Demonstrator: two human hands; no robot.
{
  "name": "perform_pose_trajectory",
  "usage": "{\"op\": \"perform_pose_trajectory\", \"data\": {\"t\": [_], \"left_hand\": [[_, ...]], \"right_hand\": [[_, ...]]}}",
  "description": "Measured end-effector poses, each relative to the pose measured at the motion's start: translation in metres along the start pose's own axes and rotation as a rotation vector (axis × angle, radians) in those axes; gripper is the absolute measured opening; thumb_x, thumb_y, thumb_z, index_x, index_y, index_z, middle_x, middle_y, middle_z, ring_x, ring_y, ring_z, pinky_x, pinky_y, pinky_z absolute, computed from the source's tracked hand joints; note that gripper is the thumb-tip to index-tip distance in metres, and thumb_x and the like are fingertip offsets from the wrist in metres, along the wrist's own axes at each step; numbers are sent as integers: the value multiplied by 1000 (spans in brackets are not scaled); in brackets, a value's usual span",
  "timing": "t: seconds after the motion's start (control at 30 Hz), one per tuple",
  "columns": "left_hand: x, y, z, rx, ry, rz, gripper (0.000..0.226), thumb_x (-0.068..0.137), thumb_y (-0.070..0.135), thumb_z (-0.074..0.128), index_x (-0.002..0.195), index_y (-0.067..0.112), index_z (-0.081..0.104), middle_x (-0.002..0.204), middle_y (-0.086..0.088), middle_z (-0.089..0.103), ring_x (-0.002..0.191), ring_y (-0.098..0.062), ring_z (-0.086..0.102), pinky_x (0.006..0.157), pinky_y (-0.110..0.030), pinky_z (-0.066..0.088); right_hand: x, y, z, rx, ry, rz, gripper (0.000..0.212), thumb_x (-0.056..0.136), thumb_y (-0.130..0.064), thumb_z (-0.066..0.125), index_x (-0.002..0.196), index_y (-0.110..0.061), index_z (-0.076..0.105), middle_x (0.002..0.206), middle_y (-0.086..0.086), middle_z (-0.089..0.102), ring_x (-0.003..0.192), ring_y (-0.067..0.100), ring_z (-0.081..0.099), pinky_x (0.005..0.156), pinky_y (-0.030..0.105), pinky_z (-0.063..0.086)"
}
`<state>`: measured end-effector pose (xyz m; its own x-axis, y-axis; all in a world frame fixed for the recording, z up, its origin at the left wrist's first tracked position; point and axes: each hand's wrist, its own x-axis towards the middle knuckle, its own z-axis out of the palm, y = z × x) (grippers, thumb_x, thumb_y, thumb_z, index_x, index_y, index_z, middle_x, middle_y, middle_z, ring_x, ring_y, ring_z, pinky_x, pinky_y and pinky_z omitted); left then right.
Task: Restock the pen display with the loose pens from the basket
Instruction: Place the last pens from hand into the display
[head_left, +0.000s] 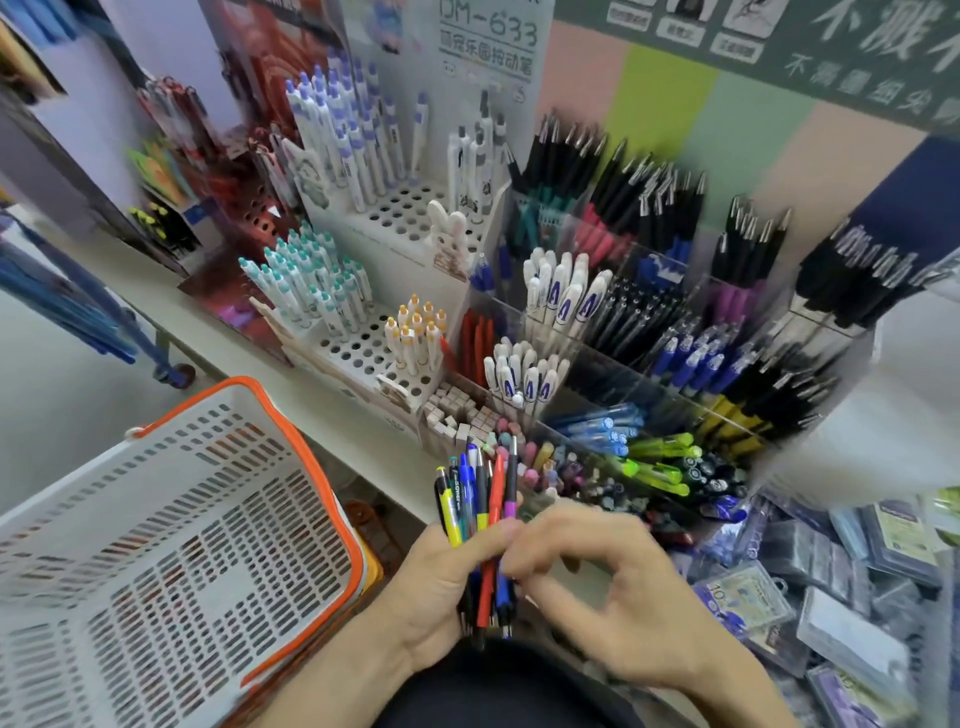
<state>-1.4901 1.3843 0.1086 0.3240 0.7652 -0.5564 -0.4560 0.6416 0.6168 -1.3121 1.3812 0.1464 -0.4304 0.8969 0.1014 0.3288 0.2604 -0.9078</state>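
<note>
My left hand (441, 587) grips a bundle of loose pens (480, 499), upright, with yellow, blue, red, black and purple barrels. My right hand (613, 582) is beside the bundle, its thumb and forefinger touching the pens near their middle; whether it pinches one I cannot tell. The white basket (171, 519) with an orange rim sits low at the left and looks empty. The clear pen display (649, 332) stands ahead on the shelf, its compartments full of black, blue, white, green and yellow pens.
White peg-hole stands (374, 343) with teal, orange and purple-capped pens sit left of the clear display. Small erasers (462, 415) fill a front tray. Packaged items (857, 582) are piled at the lower right. A pale shelf edge (260, 343) runs diagonally.
</note>
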Motion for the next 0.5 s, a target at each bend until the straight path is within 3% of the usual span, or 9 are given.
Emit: {"op": "perform_pose_trajectory", "data": {"t": [0.07, 0.13, 0.2, 0.27, 0.33, 0.43, 0.5], "left_hand": [[-2, 1, 1, 46, -87, -17, 32, 79, 18, 78, 106, 3, 71, 89, -20, 63, 75, -29, 61, 65, -38, 56], [-5, 3, 2, 88, -178, -37, 20, 84, 13, 74, 101, 5, 72, 92, -18, 64, 71, -27, 61, 62, -37, 55], [-7, 4, 3, 128, -254, -50, 12, 87, 10, 71, 99, 9, 73, 94, -18, 65, 73, -29, 63, 64, -37, 56], [-8, 4, 3, 170, -302, -60, 13, 88, 10, 70, 101, 7, 71, 92, -19, 64, 74, -30, 63, 67, -38, 57], [-8, 6, 3, 216, -330, -56, 15, 89, 14, 72, 102, 7, 70, 90, -21, 63, 74, -32, 61, 68, -38, 56], [-7, 8, 0, 256, -353, -38, 14, 90, 18, 72, 103, 10, 71, 95, -25, 61, 74, -32, 60, 69, -38, 56], [-8, 10, -2, 310, -378, -38, 19, 95, 14, 67, 109, 1, 65, 90, -19, 67, 72, -28, 63, 70, -36, 56]], "right_hand": [[9, -2, -3, -55, 182, 29, 26, 87, -4, 74, 97, -28, 76, 92, -9, 69, 89, 17, 66, 77, 22, 48], [20, -1, -5, -155, 268, 79, 22, 91, -20, 72, 110, -31, 71, 106, -13, 64, 105, 16, 62, 85, 17, 44], [30, 3, -8, -220, 189, 134, 29, 92, -36, 71, 121, -34, 68, 119, -18, 59, 122, 13, 56, 97, 19, 42], [37, 6, -10, -253, 77, 162, 28, 89, -45, 72, 116, -38, 71, 119, -22, 59, 124, 8, 54, 99, 18, 42], [43, 6, -9, -212, 53, 179, 16, 88, -39, 78, 103, -35, 76, 110, -21, 66, 116, 7, 59, 90, 18, 45], [51, 3, -11, -82, 150, 235, 3, 88, -27, 80, 89, -28, 78, 93, -16, 73, 90, 6, 67, 75, 17, 48], [57, -2, -18, -71, 183, 251, 4, 89, -29, 79, 86, -30, 77, 85, -14, 74, 78, 6, 66, 70, 18, 50]]}}
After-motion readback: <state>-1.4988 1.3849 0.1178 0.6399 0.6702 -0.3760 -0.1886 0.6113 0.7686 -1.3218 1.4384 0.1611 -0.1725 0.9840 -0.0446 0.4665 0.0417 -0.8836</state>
